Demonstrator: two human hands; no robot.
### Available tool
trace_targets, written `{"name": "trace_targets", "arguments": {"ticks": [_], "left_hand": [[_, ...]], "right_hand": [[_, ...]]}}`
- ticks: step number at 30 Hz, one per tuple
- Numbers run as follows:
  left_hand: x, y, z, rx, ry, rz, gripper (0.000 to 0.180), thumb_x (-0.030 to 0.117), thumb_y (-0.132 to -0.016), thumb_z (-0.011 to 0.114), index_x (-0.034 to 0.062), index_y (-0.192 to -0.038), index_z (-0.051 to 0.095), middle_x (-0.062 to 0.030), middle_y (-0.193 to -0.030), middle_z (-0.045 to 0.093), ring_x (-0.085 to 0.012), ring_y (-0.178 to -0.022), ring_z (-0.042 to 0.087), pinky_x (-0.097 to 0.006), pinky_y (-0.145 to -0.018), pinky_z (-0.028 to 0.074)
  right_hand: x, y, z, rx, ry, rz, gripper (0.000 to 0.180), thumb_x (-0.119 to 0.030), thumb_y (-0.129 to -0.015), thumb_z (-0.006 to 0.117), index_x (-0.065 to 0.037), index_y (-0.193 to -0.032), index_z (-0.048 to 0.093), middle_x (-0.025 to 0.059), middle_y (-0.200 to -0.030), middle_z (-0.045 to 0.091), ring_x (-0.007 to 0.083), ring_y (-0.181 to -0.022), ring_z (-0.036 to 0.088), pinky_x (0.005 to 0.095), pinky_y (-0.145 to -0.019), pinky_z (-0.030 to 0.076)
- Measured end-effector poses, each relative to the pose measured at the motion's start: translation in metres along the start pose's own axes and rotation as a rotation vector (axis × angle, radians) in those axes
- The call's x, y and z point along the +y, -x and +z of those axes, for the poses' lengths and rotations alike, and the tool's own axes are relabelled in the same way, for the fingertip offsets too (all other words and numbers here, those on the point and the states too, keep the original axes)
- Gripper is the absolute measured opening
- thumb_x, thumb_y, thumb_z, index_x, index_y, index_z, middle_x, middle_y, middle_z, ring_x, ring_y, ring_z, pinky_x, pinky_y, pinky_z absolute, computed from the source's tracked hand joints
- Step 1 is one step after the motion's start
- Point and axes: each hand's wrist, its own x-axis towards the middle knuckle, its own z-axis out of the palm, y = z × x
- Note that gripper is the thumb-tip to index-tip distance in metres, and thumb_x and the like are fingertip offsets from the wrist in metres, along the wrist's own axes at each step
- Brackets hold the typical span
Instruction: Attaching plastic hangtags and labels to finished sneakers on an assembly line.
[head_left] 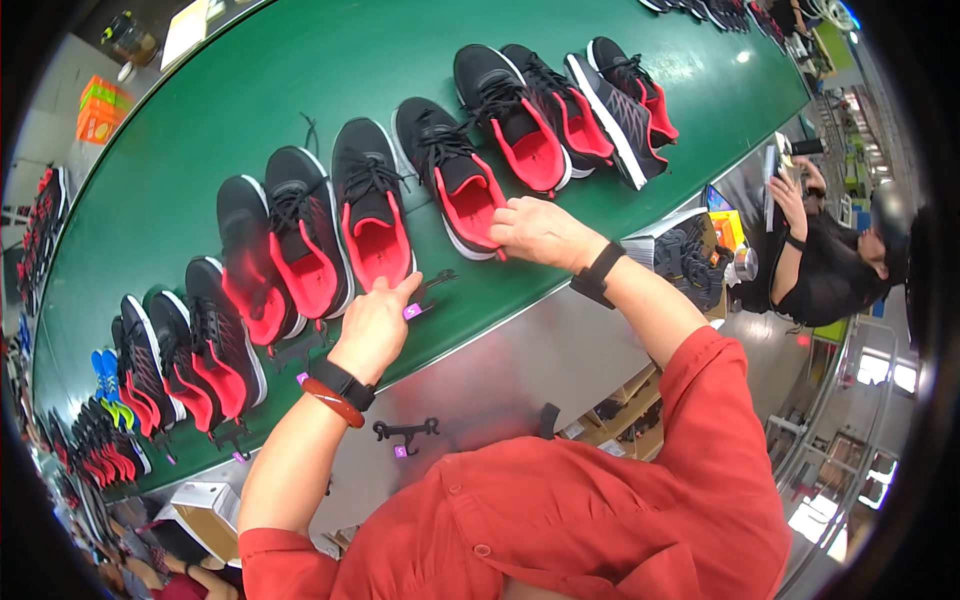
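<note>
A row of black sneakers with red linings and white soles lies across the green table (540,285), heels toward me. My right hand (545,232) pinches the heel of one laced sneaker (445,150). My left hand (375,325) is at the heel of the sneaker (368,190) to its left, finger and thumb about the heel edge; some of its fingers are hidden. Between the hands, by the left thumb, is a small black shoe hanger (437,283) with a purple tag (412,311). Another sneaker (300,225) lies just left of these two.
A loose black hanger (405,431) with a purple tag lies below the table edge, near my body. Blue shoes (105,375) are at the far left. Orange boxes (103,108) stand beyond the table. At the right, a person (800,240) in black stands near a box of dark shoes (690,262).
</note>
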Motion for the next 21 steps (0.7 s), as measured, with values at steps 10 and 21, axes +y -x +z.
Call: {"name": "trace_targets", "arguments": {"ticks": [10,21], "left_hand": [[-0.002,0.003,0.004,0.048,0.061,-0.056,0.051,-0.005,-0.078,0.048,0.0096,-0.125,0.061,-0.024,-0.094,0.062,-0.042,-0.081,0.063,-0.05,-0.075,0.05],[-0.004,0.002,0.01,0.074,0.107,-0.068,0.044,-0.005,-0.078,0.05,0.0089,-0.117,0.064,-0.0225,-0.096,0.063,-0.0415,-0.086,0.063,-0.05,-0.078,0.05]], "right_hand": [[-0.046,-0.039,-0.015,-0.029,0.215,-0.107,0.02,-0.031,-0.075,0.071,-0.016,-0.081,0.06,0.0006,-0.078,0.055,0.018,-0.078,0.055,0.0334,-0.074,0.04],[-0.056,-0.053,-0.007,-0.042,0.261,-0.136,0.012,-0.026,-0.071,0.071,-0.016,-0.073,0.063,0.0018,-0.065,0.057,0.0181,-0.07,0.057,0.0331,-0.075,0.037]]}}
